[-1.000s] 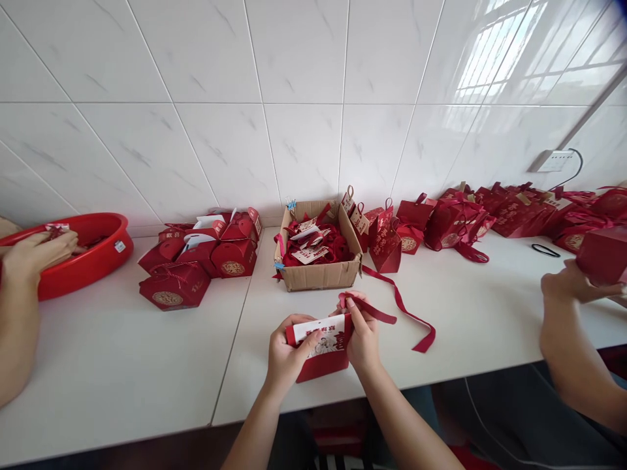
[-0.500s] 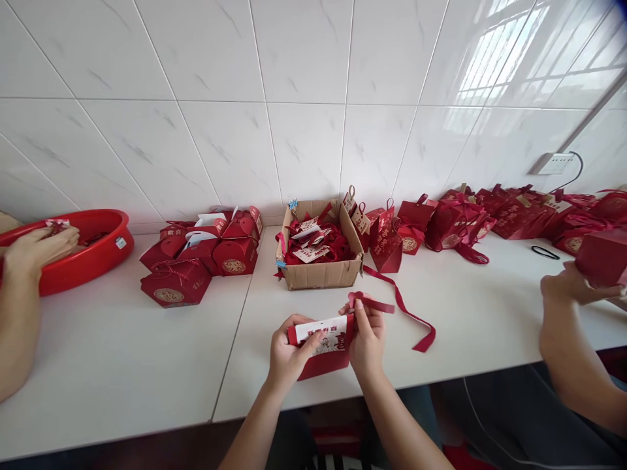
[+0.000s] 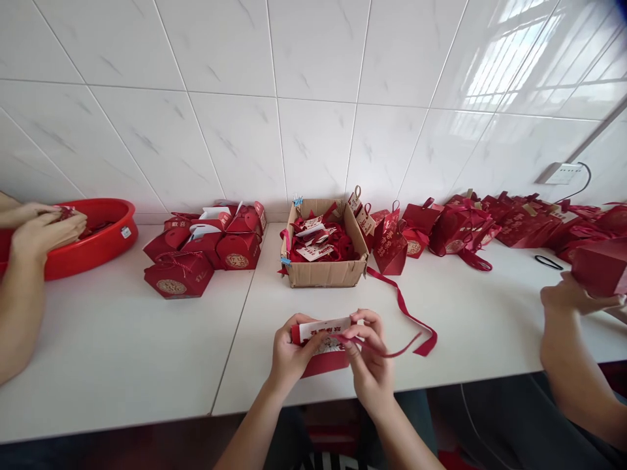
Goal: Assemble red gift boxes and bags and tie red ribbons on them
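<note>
My left hand (image 3: 288, 353) is closed on the left side of a small red gift box (image 3: 321, 361) with a white printed tag (image 3: 324, 326) at its top, held at the near edge of the white table (image 3: 147, 352). My right hand (image 3: 371, 356) pinches a long red ribbon (image 3: 411, 326) against the box's right side. The ribbon's free length trails right across the table and back toward the cardboard box (image 3: 326, 269).
The cardboard box holds red ribbons and tags. A cluster of red gift boxes (image 3: 206, 251) sits left of it, many finished red bags (image 3: 490, 222) line the wall at right. Another person's hands (image 3: 42, 228) are at a red basin (image 3: 93, 238) far left; a third person's hand (image 3: 568, 297) holds a red box (image 3: 600, 264) at right.
My right hand has dropped from the box's top corner to its front right side, pulling the ribbon end down with it. The view has tilted slightly.
</note>
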{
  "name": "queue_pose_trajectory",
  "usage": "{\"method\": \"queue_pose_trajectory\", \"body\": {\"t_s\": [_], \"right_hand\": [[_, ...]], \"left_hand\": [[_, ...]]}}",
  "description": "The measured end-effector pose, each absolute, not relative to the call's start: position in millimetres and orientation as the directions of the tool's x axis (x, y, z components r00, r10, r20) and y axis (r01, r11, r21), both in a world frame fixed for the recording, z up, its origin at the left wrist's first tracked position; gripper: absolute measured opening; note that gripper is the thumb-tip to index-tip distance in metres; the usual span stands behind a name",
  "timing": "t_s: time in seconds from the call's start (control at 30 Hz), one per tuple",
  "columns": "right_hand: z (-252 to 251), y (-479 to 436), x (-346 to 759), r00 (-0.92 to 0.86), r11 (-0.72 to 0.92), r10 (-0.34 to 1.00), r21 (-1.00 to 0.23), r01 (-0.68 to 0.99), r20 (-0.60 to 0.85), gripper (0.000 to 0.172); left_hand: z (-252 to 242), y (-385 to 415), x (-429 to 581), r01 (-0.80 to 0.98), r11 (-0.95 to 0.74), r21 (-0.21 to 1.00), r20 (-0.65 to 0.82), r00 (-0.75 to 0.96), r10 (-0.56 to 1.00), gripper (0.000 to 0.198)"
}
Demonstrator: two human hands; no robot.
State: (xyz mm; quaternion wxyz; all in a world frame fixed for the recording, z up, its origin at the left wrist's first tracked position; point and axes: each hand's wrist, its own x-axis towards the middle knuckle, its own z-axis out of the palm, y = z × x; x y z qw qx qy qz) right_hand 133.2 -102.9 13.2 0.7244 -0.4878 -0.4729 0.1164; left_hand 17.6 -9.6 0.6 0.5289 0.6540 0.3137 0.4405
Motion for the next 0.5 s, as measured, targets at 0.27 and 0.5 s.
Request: {"method": "queue_pose_trajectory", "body": {"t_s": [0.27,0.5], "right_hand": [[-6,-95,120,0.587,0.338,0.675,-0.894,0.294,0.448,0.012],[-5,-96,114,0.578,0.313,0.705,-0.912,0.266,0.411,0.013]], "left_hand": [[-3,-12,17,-0.068,-0.304,0.95,0.306,0.391,0.868,0.023],[-9,-13,15,-0.111,-0.366,0.924,0.379,0.388,0.84,0.016]]}}
